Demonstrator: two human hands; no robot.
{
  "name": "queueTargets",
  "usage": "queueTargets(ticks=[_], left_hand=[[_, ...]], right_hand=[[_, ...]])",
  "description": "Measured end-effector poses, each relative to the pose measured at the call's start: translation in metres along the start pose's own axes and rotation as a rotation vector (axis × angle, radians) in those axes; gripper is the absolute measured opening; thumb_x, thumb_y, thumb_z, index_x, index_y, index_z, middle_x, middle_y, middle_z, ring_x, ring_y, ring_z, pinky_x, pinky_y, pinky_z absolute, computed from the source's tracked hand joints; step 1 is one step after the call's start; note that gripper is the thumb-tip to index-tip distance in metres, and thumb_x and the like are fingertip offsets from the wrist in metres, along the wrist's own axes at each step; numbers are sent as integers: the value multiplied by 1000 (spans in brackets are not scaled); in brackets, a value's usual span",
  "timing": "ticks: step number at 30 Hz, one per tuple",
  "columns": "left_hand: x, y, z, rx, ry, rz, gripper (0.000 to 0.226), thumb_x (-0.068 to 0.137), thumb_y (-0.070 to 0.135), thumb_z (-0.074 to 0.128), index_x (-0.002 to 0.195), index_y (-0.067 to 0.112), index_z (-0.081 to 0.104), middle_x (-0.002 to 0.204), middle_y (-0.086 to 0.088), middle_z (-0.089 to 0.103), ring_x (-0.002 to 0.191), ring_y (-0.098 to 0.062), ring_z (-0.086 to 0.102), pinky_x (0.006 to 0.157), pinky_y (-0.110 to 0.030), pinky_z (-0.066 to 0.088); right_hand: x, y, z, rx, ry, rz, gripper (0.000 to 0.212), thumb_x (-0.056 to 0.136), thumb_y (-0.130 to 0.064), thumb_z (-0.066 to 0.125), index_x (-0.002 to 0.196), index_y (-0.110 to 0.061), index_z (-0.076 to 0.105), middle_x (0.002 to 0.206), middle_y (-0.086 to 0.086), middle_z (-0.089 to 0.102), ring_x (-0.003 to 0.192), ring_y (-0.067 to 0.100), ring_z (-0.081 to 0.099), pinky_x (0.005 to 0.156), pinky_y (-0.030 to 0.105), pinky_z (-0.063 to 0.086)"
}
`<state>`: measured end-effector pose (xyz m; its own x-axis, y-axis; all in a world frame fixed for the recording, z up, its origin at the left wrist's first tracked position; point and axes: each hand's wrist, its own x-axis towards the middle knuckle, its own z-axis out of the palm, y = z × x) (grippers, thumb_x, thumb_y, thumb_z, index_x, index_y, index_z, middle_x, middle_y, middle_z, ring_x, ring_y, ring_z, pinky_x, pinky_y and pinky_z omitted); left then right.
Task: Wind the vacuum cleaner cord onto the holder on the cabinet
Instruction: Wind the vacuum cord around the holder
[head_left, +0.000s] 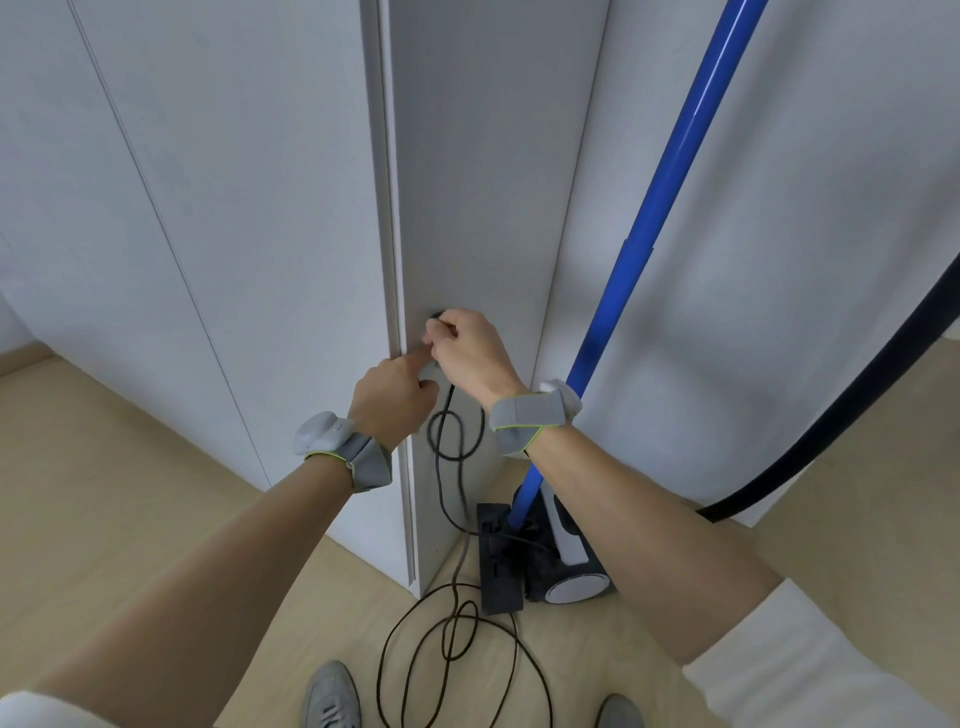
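The black vacuum cord (448, 441) hangs in a loop down the side panel of the white cabinet (483, 182) and lies in loose coils on the floor. My right hand (467, 353) pinches the cord against the panel at a small dark holder (434, 315), which is mostly hidden by my fingers. My left hand (392, 397) is just below and left of it, index finger pointing at the same spot and touching the panel's edge; whether it grips the cord is hidden. The vacuum cleaner (561, 551) stands in the corner with its blue tube (670, 171) leaning up.
A black hose (852, 395) curves down at the right to the floor. The vacuum's black floor head (498, 561) lies by the cabinet's base. My grey shoes (332, 696) stand next to the cord coils on the light wooden floor (130, 519).
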<state>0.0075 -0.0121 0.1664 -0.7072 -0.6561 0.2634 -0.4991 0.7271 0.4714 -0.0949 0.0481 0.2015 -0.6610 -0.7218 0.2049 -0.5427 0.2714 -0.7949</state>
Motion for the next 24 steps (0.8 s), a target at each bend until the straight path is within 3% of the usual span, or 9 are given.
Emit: queueTargets(ticks=[3,5,8,11,15,18,21,24], left_hand=[[7,-2,-12,73,4,-15,45,91,20,45,131,34,61,91,-10,73,80,-33,67,73,-36,55],[3,-5,-18,91,17,-16,49,91,18,42,129,43,62,80,-4,74,72,-26,68,72,-34,57],[-4,-10,-23,77,88,8,48,91,19,42,123,47,66,61,5,70,64,-17,68,67,-35,59],[-1,-11,-25,92,166,34,35,91,25,45,110,37,72,73,1,72,73,-26,68,70,-38,57],[1,-7,-26,221,244,98,23,96,22,46,103,21,68,71,-9,66,60,-32,52,58,-32,41],[6,-1,-28,232,192,96,32,96,20,43,118,21,66,69,-12,63,59,-32,49,58,-33,42],[10,3,-27,177,12,116,53,95,19,36,144,38,45,67,-9,63,56,-31,62,64,-39,59],[11,4,-27,76,-48,98,58,98,23,34,149,50,32,62,-6,67,51,-28,65,62,-39,61]], right_hand=[[-18,7,6,232,-29,7,27,103,-27,43,104,-16,68,71,-15,55,69,10,57,67,27,45],[-28,16,8,369,-2,40,28,104,-26,42,109,-13,66,64,-12,51,51,1,46,54,20,36],[-42,29,11,403,-32,52,27,106,-26,39,115,-14,62,67,-2,54,50,5,44,49,20,34],[-48,32,19,395,-152,80,26,106,-24,40,101,-16,64,66,3,54,50,10,45,46,21,35],[-45,41,28,364,-235,145,28,104,-25,43,90,-16,65,66,6,52,47,14,43,43,24,33],[-39,50,31,415,-261,189,29,103,-25,44,86,-18,66,63,7,48,43,16,37,42,23,29],[-29,64,30,454,-312,312,31,105,-30,46,83,-16,64,56,2,42,39,14,31,40,18,25],[-18,94,24,401,-313,388,32,104,-35,48,84,-12,58,56,-1,35,36,10,28,39,15,21]])
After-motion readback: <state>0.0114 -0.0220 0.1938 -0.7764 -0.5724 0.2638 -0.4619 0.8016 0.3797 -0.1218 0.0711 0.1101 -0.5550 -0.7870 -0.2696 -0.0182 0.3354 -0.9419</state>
